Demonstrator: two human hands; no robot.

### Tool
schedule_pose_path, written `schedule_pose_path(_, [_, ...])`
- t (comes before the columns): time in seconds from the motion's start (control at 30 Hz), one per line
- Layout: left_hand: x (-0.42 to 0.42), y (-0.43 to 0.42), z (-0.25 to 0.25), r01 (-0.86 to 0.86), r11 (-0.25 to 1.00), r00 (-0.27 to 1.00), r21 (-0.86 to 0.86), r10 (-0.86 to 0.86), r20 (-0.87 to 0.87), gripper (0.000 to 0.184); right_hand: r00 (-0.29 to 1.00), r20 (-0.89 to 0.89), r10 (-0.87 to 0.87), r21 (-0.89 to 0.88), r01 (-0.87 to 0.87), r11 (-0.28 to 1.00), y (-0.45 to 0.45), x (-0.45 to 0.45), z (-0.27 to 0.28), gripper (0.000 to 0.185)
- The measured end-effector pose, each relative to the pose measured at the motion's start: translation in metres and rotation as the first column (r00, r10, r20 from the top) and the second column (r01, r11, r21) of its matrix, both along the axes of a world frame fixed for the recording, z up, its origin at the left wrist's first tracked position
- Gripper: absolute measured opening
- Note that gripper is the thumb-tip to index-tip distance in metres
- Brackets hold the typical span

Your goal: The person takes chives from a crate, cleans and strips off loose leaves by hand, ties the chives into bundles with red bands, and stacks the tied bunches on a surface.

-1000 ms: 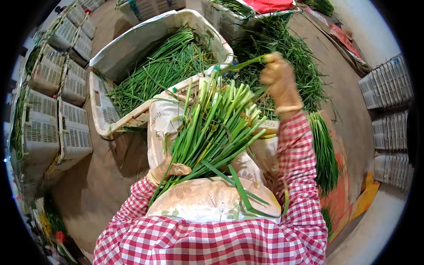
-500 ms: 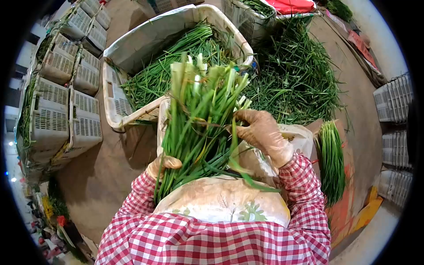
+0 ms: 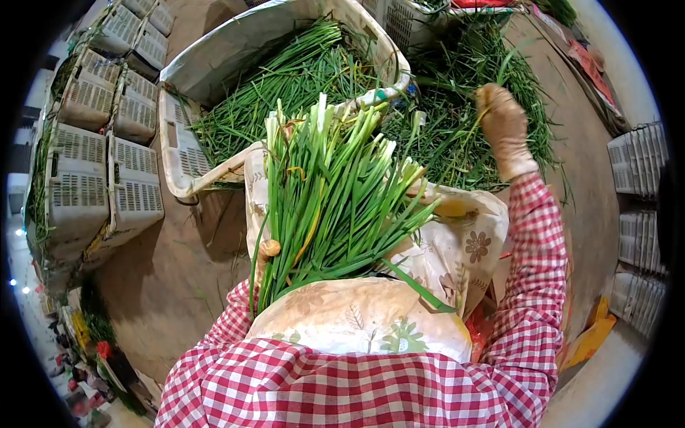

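A loose bunch of chives (image 3: 335,196) lies across my lap, pale cut ends pointing away from me. My left hand (image 3: 268,251), in a thin glove, grips its left edge; the thumb shows, while the leaves hide the fingers. Reaching out to the right, my gloved right hand (image 3: 503,128) is closed above a heap of loose green leaves (image 3: 457,160). A thin yellowish leaf hangs from its fingertips. Under the bunch, a patterned cloth apron (image 3: 360,317) covers my lap.
Ahead stands a white plastic crate (image 3: 178,139) filled with chives. More stacked crates (image 3: 78,175) line the left side, and others (image 3: 635,160) stand at the far right. A yellow object (image 3: 591,334) lies on the floor at lower right.
My right hand has moved from the bunch up and right, over the leaf heap, with a thin leaf in its fingers. The bunch has spread to the right; my left hand stays at its edge.
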State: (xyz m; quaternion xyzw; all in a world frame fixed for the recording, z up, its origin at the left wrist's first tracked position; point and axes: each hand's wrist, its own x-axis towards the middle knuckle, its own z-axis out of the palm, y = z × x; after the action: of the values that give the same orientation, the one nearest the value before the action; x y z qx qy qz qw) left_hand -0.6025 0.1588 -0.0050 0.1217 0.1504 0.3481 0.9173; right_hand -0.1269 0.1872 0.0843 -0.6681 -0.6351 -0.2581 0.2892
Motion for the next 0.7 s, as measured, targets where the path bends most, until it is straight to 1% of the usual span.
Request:
schedule_pose_path(0.03, [-0.001, -0.001, 0.001, -0.009, 1.0, 1.0, -0.005, 0.009, -0.003, 0.068, 0.992, 0.032, -0.122, -0.068, 0.124, 0.99, 0.002, 0.016, 0.005, 0.01])
schedule_pose_path(0.07, [-0.001, -0.002, 0.001, -0.021, 1.0, 1.0, -0.011, 0.021, -0.008, 0.069, 0.952, 0.095, -0.292, -0.244, 0.307, 0.92, 0.004, 0.03, 0.008, 0.022])
schedule_pose_path(0.1, [-0.002, -0.004, -0.001, -0.034, 0.999, 0.999, -0.013, 0.034, -0.014, 0.069, 0.881, 0.168, -0.443, -0.346, 0.474, 0.81, 0.003, 0.038, 0.005, 0.034])
schedule_pose_path(0.13, [-0.003, -0.005, -0.002, -0.047, 0.999, 0.999, -0.015, 0.047, -0.021, 0.069, 0.781, 0.258, -0.569, -0.424, 0.62, 0.66, 0.002, 0.035, 0.012, 0.047])
schedule_pose_path(0.17, [-0.004, -0.007, -0.003, -0.06, 0.998, 0.998, -0.015, 0.06, -0.032, 0.069, 0.698, 0.378, -0.608, -0.446, 0.713, 0.541, -0.004, 0.021, 0.009, 0.066])
schedule_pose_path(0.2, [-0.005, -0.008, -0.003, -0.073, 0.997, 0.997, -0.015, 0.072, -0.04, 0.069, 0.794, -0.055, -0.606, -0.732, 0.381, 0.565, -0.006, -0.003, 0.034, 0.068])
schedule_pose_path(0.23, [-0.006, -0.009, -0.004, -0.078, 0.997, 0.996, -0.02, 0.078, -0.045, 0.069, 0.811, -0.298, -0.503, -0.737, 0.14, 0.662, -0.013, -0.009, 0.028, 0.074])
schedule_pose_path(0.27, [-0.007, -0.01, -0.005, -0.093, 0.995, 0.995, -0.026, 0.091, -0.044, 0.069, 0.491, -0.788, -0.371, -0.527, -0.227, 0.819, -0.023, -0.041, 0.044, 0.085])
schedule_pose_path(0.3, [-0.014, -0.008, -0.004, -0.064, 0.997, 0.998, -0.048, 0.064, -0.008, 0.068, 0.241, -0.938, -0.25, -0.329, -0.392, 0.859, -0.028, -0.072, 0.053, 0.095])
schedule_pose_path(0.33, [-0.02, -0.007, -0.004, -0.034, 0.997, 0.999, -0.07, 0.036, 0.028, 0.068, 0.22, -0.95, -0.222, -0.301, -0.455, 0.838, -0.029, -0.086, 0.04, 0.102])
schedule_pose_path(0.37, [-0.022, -0.005, -0.002, 0.014, 0.999, 0.999, -0.037, -0.015, -0.031, 0.068, 0.153, -0.968, -0.197, -0.25, -0.588, 0.769, -0.029, -0.105, 0.029, 0.11])
schedule_pose_path(0.4, [-0.02, -0.002, 0.0, 0.068, 0.998, 0.994, -0.002, -0.068, -0.091, 0.069, 0.272, -0.925, -0.264, -0.379, -0.65, 0.659, -0.027, -0.12, 0.024, 0.111])
schedule_pose_path(0.43, [-0.013, -0.003, 0.011, 0.084, 0.996, 0.993, 0.017, -0.082, -0.081, 0.073, 0.648, -0.744, -0.162, -0.536, -0.435, 0.724, -0.032, -0.142, 0.023, 0.089])
schedule_pose_path(0.47, [-0.012, -0.005, 0.01, 0.091, 0.996, 0.992, 0.01, -0.09, -0.085, 0.073, 0.82, -0.57, 0.057, -0.333, -0.293, 0.896, -0.032, -0.149, 0.014, 0.049])
schedule_pose_path(0.53, [-0.015, -0.006, 0.004, 0.061, 0.998, 0.989, -0.024, -0.063, -0.135, 0.079, 0.733, -0.674, 0.096, -0.182, -0.29, 0.939, -0.028, -0.141, 0.009, 0.024])
schedule_pose_path(0.57, [0.002, 0.0, 0.024, 0.078, 0.994, 0.997, -0.074, -0.08, -0.02, 0.083, 0.736, -0.646, 0.201, -0.094, -0.339, 0.936, -0.026, -0.137, 0.009, 0.012])
schedule_pose_path(0.6, [0.007, -0.003, 0.028, 0.009, 0.997, 0.998, -0.071, -0.013, -0.053, 0.082, 0.74, -0.611, 0.282, -0.07, -0.404, 0.912, -0.022, -0.126, 0.004, 0.009])
schedule_pose_path(0.63, [0.005, -0.003, 0.024, 0.033, 0.997, 0.999, -0.064, -0.035, -0.034, 0.08, 0.88, -0.366, 0.303, -0.116, -0.366, 0.923, -0.016, -0.112, 0.007, 0.007])
schedule_pose_path(0.67, [0.003, -0.003, 0.019, 0.057, 0.997, 0.998, -0.056, -0.058, -0.016, 0.078, 0.948, -0.091, 0.306, -0.148, -0.317, 0.937, -0.01, -0.093, 0.012, 0.006])
schedule_pose_path(0.7, [0.0, -0.002, 0.018, 0.057, 0.997, 0.998, -0.058, -0.058, -0.018, 0.078, 0.977, 0.021, 0.213, -0.133, -0.209, 0.969, -0.001, -0.067, 0.013, 0.004])
